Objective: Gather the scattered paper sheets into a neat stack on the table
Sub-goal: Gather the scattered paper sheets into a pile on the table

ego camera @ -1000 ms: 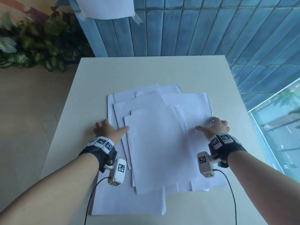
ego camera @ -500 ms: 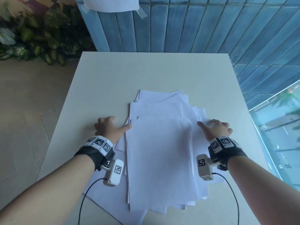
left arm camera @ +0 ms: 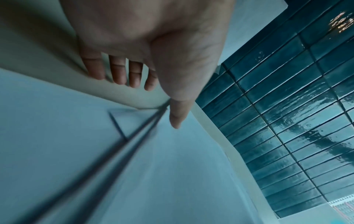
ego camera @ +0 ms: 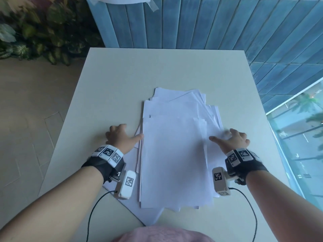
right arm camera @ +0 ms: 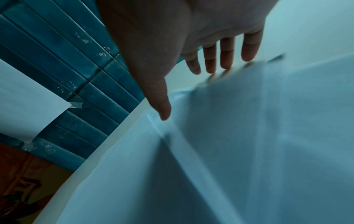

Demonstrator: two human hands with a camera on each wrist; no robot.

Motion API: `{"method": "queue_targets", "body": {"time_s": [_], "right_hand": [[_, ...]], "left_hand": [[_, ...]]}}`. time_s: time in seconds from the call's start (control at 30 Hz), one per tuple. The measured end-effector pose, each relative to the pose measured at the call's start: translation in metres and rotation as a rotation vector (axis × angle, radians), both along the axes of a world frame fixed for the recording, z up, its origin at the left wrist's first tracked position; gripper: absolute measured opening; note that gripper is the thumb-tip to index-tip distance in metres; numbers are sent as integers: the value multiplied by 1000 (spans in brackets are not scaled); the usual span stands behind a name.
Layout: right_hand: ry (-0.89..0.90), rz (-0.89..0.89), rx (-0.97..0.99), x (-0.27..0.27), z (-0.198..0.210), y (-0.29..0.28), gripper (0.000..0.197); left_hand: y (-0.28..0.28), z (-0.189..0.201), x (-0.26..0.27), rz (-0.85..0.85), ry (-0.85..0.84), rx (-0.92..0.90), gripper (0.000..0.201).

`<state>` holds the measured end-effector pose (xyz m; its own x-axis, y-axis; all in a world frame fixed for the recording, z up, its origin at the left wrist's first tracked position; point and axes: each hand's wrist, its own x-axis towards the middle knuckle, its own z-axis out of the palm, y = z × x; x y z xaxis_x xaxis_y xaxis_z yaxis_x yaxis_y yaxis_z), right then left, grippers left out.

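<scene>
Your left hand (ego camera: 120,138) lies spread on the tabletop (ego camera: 108,88), fingers loose, thumb touching the left edge of the paper sheets (ego camera: 174,154) and gripping nothing. The sheets lie mid-tabletop, fanned at the far end, with bare surface left and beyond. Your right hand (ego camera: 230,140) rests with straight fingers on their right edge, close to the tabletop's right side.
</scene>
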<state>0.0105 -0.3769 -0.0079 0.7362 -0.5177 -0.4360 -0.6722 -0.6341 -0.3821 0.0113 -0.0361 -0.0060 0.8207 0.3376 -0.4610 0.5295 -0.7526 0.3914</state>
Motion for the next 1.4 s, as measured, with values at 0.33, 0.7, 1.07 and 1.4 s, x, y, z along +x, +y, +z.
{"method": "queue_targets", "body": {"time_s": [0.33,0.7,1.07,1.4], "right_hand": [[-20,29,62,-40,-13,39,78],[-33,-12,-11,-59,-5,28,79],[21,64,133,-76,-8,68,78],[48,-18,23,-51,-4,41,74]], "left_hand": [[-40,-9,-52,-68,-8,-5,85],[-37,-1,-58,8,-58,10,88],[-74,-2,-82,-116,92,-17,103],[-61,2,-58,-17,75,75,102]]}}
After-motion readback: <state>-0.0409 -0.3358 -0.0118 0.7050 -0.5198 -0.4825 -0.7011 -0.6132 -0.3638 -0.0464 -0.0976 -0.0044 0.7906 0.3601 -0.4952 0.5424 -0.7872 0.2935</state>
